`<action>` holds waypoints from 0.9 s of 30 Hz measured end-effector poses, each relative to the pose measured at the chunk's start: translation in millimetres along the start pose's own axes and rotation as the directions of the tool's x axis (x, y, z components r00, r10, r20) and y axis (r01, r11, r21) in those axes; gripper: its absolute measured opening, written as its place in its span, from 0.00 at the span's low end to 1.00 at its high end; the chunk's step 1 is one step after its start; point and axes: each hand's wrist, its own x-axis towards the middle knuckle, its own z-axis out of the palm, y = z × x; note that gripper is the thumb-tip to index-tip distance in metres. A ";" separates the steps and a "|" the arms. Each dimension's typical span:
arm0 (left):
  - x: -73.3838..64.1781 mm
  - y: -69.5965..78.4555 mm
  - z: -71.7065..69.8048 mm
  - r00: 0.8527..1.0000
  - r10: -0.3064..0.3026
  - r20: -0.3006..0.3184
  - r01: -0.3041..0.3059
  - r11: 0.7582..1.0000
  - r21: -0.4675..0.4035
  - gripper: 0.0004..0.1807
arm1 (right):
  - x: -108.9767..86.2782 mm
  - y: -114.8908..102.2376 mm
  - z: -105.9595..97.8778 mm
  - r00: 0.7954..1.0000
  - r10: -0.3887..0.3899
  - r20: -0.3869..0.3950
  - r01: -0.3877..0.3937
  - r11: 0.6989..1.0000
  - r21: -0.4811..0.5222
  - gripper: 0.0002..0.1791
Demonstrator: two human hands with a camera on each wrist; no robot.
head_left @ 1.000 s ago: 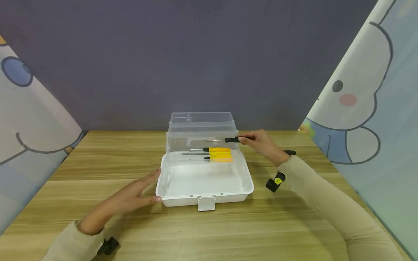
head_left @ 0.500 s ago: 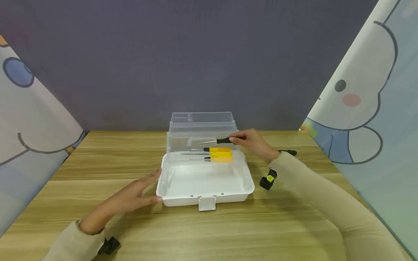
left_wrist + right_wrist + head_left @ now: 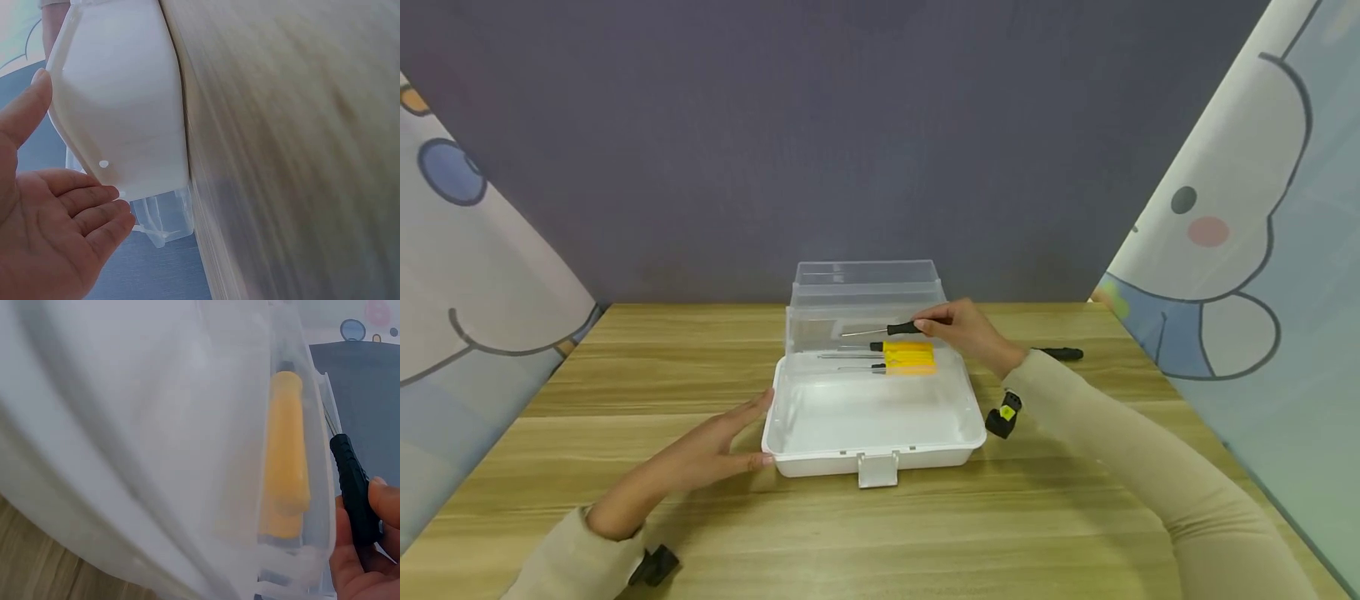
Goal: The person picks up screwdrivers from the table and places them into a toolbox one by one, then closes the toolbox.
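Observation:
My right hand (image 3: pixel 967 333) pinches a black-handled screwdriver (image 3: pixel 904 328) by its handle, the thin shaft pointing left over the clear tiered trays (image 3: pixel 810 332) of a toolbox. In the right wrist view the black handle (image 3: pixel 354 487) lies between thumb and fingers. Several yellow-handled screwdrivers (image 3: pixel 910 357) rest in a clear tray just below it. With straight fingers, my left hand (image 3: pixel 707 454) touches the left side of the white toolbox base (image 3: pixel 880 463). Thumb and fingertips meet its rim in the left wrist view, where the white wall (image 3: pixel 125 94) shows.
A black-handled tool (image 3: pixel 1060 354) lies on the wooden table (image 3: pixel 1000 533) to the right, partly behind the right forearm. The toolbox's white latch (image 3: pixel 877 471) hangs at the front. A dark grey panel (image 3: pixel 865 142) stands behind, with printed panels (image 3: pixel 1217 267) at the sides.
My right hand has moved left and slightly down with the black-handled screwdriver, bringing it farther over the clear trays. The left hand stays at the toolbox side.

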 end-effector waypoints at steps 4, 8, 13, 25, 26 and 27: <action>-1.1 -0.7 1.6 1.000 0.000 0.000 0.000 1.000 -0.003 0.47 | 2.4 1.1 4.2 1.000 0.011 -0.001 -0.011 1.000 -0.017 0.15; -4.6 -0.2 3.4 1.000 -0.005 0.000 0.005 1.000 -0.002 0.47 | 2.8 1.2 8.0 1.000 0.022 -0.003 -0.022 1.000 -0.011 0.14; -6.2 -0.9 5.3 1.000 -0.008 -0.008 0.008 1.000 0.009 0.47 | 3.5 2.6 9.1 0.999 0.032 0.002 -0.032 0.999 -0.008 0.14; -0.5 -2.2 2.2 1.000 0.020 -0.017 -0.020 1.000 0.011 0.47 | 8.9 1.6 9.4 0.996 0.090 0.027 -0.088 0.993 -0.078 0.14; -0.3 -2.5 2.0 1.000 0.024 -0.014 -0.024 1.000 0.009 0.47 | 9.2 1.7 9.2 0.995 0.094 0.032 -0.091 0.993 -0.079 0.14; -0.1 -2.5 1.9 1.000 0.024 -0.013 -0.024 1.000 0.008 0.47 | 9.3 1.6 9.1 0.995 0.094 0.038 -0.091 0.992 -0.083 0.13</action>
